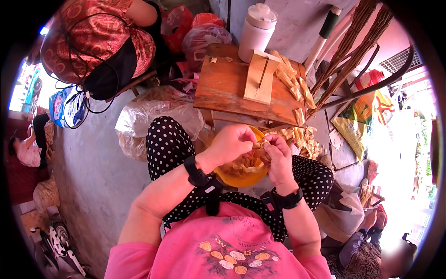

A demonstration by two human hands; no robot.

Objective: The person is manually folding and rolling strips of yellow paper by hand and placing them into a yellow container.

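Note:
My left hand and my right hand meet above a yellow plastic basin between my knees. Pinched between the fingertips of both is a crumpled, pale yellow dried strip, partly covered by the fingers. Similar torn, papery pieces lie inside the basin. Just beyond the basin, to the right, sits a heap of dried pale yellow strips. A black band circles each of my wrists.
A small wooden table ahead carries a slotted wooden block, a white lidded container and more strips. Clear plastic bags lie left. Twig brooms lean at right. Other people sit nearby, one close at upper left.

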